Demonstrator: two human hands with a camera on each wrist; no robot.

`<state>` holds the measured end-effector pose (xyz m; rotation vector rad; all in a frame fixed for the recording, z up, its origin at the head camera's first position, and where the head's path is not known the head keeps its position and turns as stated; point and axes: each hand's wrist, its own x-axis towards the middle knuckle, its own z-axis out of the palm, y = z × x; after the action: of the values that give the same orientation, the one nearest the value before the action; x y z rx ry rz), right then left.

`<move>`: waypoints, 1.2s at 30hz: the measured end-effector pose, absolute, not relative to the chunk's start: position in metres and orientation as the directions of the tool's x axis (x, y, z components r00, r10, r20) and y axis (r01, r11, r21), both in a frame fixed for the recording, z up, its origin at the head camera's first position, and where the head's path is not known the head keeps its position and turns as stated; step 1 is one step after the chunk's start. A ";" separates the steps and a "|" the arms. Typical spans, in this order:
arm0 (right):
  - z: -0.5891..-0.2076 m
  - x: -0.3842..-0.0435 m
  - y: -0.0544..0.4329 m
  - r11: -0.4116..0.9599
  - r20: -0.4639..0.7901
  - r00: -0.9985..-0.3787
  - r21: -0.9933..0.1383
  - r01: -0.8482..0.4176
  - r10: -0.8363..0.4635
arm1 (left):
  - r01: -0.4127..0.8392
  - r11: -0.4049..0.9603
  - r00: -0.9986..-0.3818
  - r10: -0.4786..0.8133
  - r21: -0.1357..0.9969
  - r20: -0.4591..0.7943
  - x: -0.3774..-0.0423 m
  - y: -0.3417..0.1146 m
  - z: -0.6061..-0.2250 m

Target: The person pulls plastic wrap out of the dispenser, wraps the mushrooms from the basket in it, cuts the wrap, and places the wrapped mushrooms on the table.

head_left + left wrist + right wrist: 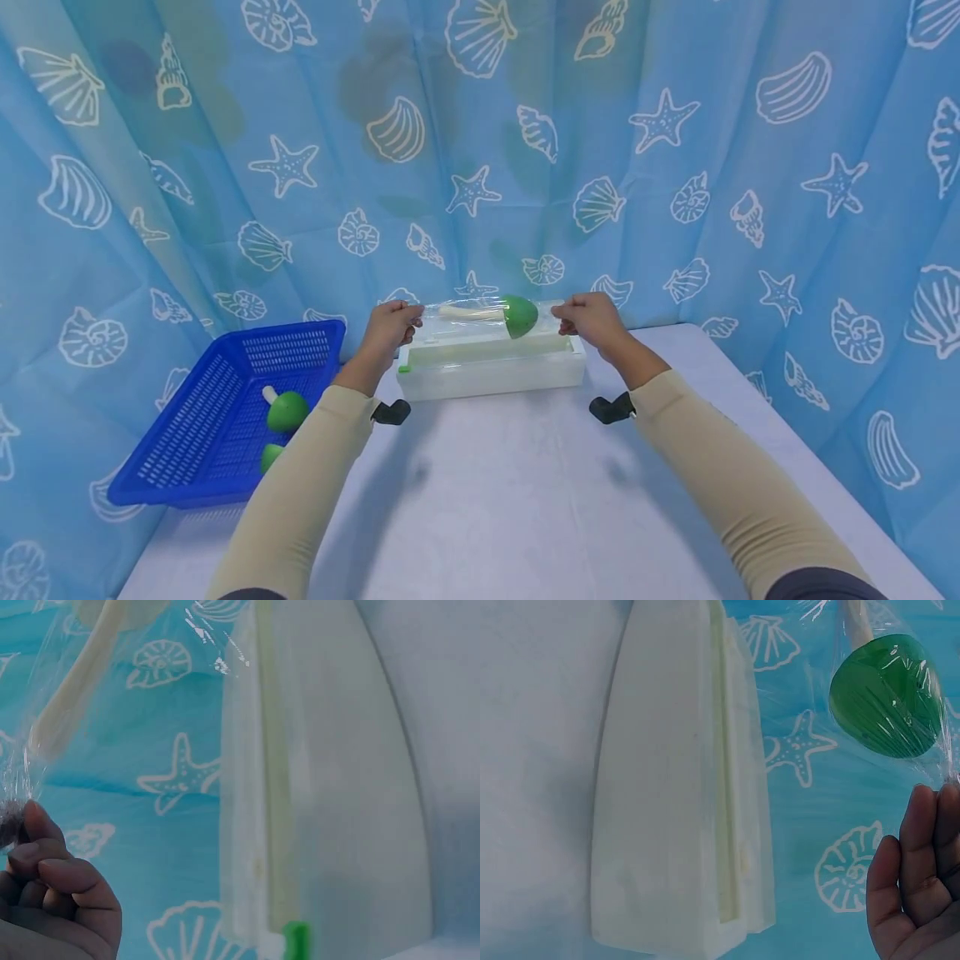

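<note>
A toy mushroom with a green cap (521, 316) and a pale stem (471, 313) hangs sideways in clear plastic film (431, 322). At the stem end my left hand (392, 325) pinches the gathered film between thumb and forefinger. My right hand (594, 320) pinches the film's other end beside the cap. Just below and nearer me stands a long white box (491, 377) with an open slot, apparently a film dispenser. A small green piece (404, 368) sits at its left end. In the right wrist view the film clings creased over the green cap (889, 697).
On the left, a blue plastic basket (168, 433) holds another green mushroom (288, 412) and a partly hidden green one (271, 456). A white cloth covers the table (510, 508). Behind it hangs a blue curtain (480, 133) with shell prints.
</note>
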<state>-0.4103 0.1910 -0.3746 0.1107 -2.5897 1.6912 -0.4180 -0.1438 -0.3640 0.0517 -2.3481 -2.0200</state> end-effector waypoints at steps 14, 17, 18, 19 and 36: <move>-0.358 -0.404 0.197 0.437 0.118 -0.992 -0.891 -0.122 -0.037 | -0.001 0.182 -0.997 -0.071 0.983 0.012 -0.420 -0.138 -0.344; -0.356 -0.406 0.198 0.436 0.125 -0.992 -0.891 -0.127 -0.033 | -0.014 0.199 -0.998 -0.070 0.980 0.000 -0.419 -0.139 -0.342; -0.354 -0.406 0.198 0.431 0.129 -0.991 -0.893 -0.131 -0.035 | -0.017 0.205 -0.997 -0.071 0.979 -0.003 -0.419 -0.139 -0.341; -0.353 -0.406 0.197 0.426 0.133 -0.990 -0.895 -0.135 -0.036 | -0.018 0.210 -0.997 -0.071 0.978 -0.003 -0.419 -0.139 -0.340; -0.333 -0.405 0.189 0.306 0.203 -0.979 -0.931 -0.200 -0.025 | 0.020 0.201 -0.996 -0.082 0.979 0.037 -0.414 -0.145 -0.331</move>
<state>-0.4047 0.1894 -0.3327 0.2097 -2.4136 1.7543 -0.4136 -0.1453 -0.3307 0.0619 -2.3711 -1.9349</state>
